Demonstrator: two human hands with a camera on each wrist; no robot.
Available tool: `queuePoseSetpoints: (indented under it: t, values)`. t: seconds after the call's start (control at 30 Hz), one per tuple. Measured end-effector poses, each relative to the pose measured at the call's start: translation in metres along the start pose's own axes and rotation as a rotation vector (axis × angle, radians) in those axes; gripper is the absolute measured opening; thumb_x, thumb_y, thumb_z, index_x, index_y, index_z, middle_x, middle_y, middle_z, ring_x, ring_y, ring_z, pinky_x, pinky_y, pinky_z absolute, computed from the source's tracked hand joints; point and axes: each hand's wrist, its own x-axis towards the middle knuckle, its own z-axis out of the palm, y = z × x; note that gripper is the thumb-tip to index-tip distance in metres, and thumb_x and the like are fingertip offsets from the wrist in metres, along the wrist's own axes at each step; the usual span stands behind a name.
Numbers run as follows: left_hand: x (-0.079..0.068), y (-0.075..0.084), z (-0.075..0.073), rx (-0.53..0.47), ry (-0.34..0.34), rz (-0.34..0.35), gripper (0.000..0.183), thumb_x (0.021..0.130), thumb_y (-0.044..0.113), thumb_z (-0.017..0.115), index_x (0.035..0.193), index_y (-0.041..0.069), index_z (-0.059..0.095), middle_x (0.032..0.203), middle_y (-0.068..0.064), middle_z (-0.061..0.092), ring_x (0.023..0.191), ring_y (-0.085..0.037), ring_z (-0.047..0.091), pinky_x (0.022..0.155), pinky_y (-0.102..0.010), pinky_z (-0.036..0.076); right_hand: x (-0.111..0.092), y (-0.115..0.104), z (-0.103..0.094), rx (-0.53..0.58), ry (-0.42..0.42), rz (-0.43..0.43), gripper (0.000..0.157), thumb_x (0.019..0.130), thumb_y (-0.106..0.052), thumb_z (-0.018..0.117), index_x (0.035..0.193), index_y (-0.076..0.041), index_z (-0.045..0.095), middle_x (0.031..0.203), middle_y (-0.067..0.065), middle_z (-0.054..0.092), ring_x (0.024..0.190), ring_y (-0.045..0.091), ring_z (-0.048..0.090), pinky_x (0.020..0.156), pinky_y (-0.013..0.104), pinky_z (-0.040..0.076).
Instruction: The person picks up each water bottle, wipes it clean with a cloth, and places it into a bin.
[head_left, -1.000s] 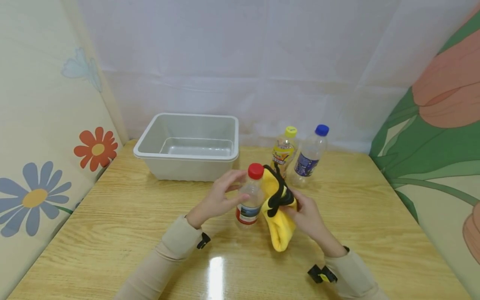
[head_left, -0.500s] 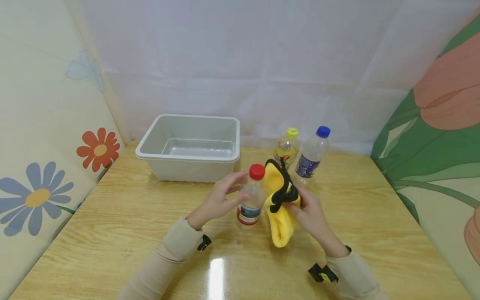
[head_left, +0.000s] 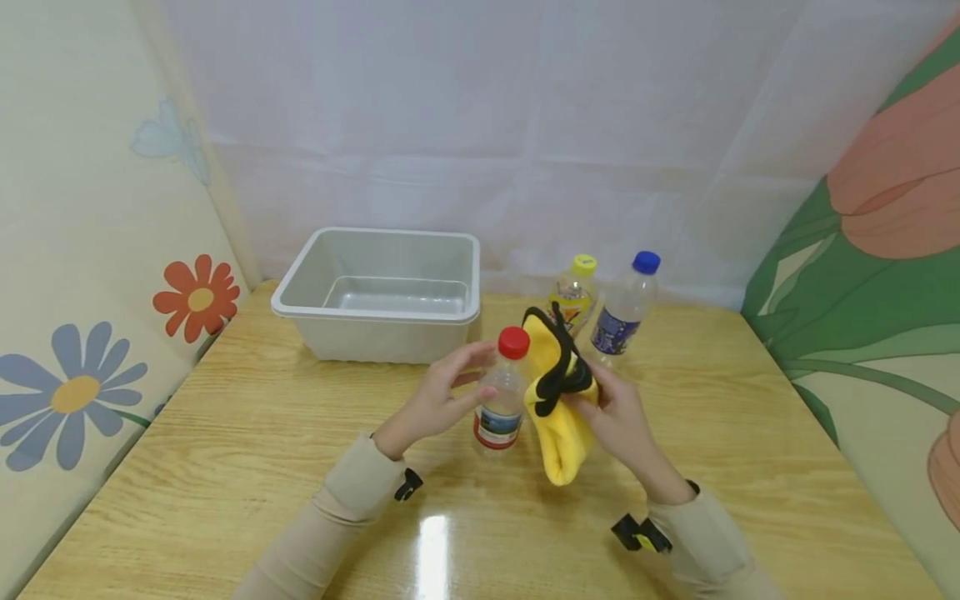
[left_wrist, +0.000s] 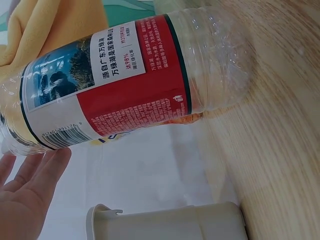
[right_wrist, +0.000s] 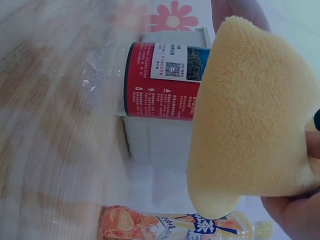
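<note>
A clear plastic bottle [head_left: 498, 417] with a red cap and a red label stands upright near the middle of the table. My left hand [head_left: 435, 400] holds it from the left, thumb across the front and fingers near the shoulder; in the left wrist view, straight fingertips [left_wrist: 55, 160] touch its side. To the right of the bottle, a yellow cloth [head_left: 562, 442] with black edging hangs bunched, pinched by my right hand [head_left: 615, 417]. The plush cloth [right_wrist: 250, 115] fills much of the right wrist view, hiding the upper bottle there.
A grey plastic bin [head_left: 375, 337] stands at the back left, against the white backdrop. Behind the cloth are a yellow-capped bottle [head_left: 573, 296] and a blue-capped bottle [head_left: 617, 329]. Flower-patterned panels flank the wooden table [head_left: 225, 442].
The yellow cloth has risen a little in my right hand, and its black edge has shifted. My left hand and the red-capped bottle stay in place.
</note>
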Motion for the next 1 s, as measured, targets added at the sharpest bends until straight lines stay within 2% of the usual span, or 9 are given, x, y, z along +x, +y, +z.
queuePoseSetpoints:
  t: [0.3, 0.53, 0.63, 0.77, 1.0]
  values:
    - [0.000, 0.002, -0.001, 0.008, 0.007, 0.021, 0.049, 0.083, -0.003, 0.062, 0.126, -0.010, 0.041, 0.119, -0.025, 0.052, 0.109, -0.034, 0.052, 0.088, -0.033, 0.050, 0.006, -0.004, 0.002, -0.073, -0.035, -0.023, 0.050, 0.066, 0.018, 0.066, 0.115, 0.006, 0.058, 0.104, 0.021, 0.063, 0.087, 0.011, 0.055, 0.072, 0.019, 0.050]
    - [0.000, 0.004, -0.001, -0.003, 0.013, 0.021, 0.049, 0.082, -0.004, 0.062, 0.126, -0.012, 0.042, 0.119, -0.027, 0.053, 0.108, -0.035, 0.053, 0.088, -0.033, 0.050, 0.009, -0.005, 0.001, -0.115, -0.096, -0.036, 0.050, 0.068, 0.016, 0.065, 0.116, 0.005, 0.058, 0.109, 0.019, 0.062, 0.094, 0.026, 0.057, 0.081, 0.032, 0.050]
    - [0.000, 0.004, -0.001, -0.007, 0.014, 0.020, 0.049, 0.082, -0.004, 0.062, 0.126, -0.012, 0.042, 0.119, -0.027, 0.052, 0.109, -0.035, 0.053, 0.088, -0.033, 0.050, 0.010, -0.005, 0.001, -0.115, -0.123, -0.037, 0.048, 0.070, 0.016, 0.064, 0.116, 0.005, 0.058, 0.108, 0.019, 0.062, 0.097, 0.028, 0.057, 0.084, 0.038, 0.049]
    - [0.001, 0.003, -0.001, -0.005, 0.013, 0.022, 0.048, 0.082, -0.004, 0.062, 0.126, -0.012, 0.042, 0.120, -0.026, 0.052, 0.109, -0.034, 0.053, 0.088, -0.031, 0.050, 0.011, -0.004, 0.002, -0.129, -0.152, -0.043, 0.047, 0.070, 0.015, 0.063, 0.115, 0.004, 0.059, 0.104, 0.017, 0.064, 0.092, 0.026, 0.058, 0.081, 0.039, 0.050]
    - [0.001, 0.001, 0.000, -0.013, 0.013, 0.043, 0.048, 0.082, -0.005, 0.061, 0.125, -0.013, 0.042, 0.120, -0.028, 0.052, 0.109, -0.035, 0.053, 0.087, -0.035, 0.050, 0.012, -0.002, 0.003, -0.176, -0.196, -0.117, 0.044, 0.068, 0.017, 0.062, 0.111, 0.007, 0.060, 0.097, 0.017, 0.066, 0.085, 0.027, 0.061, 0.077, 0.043, 0.053]
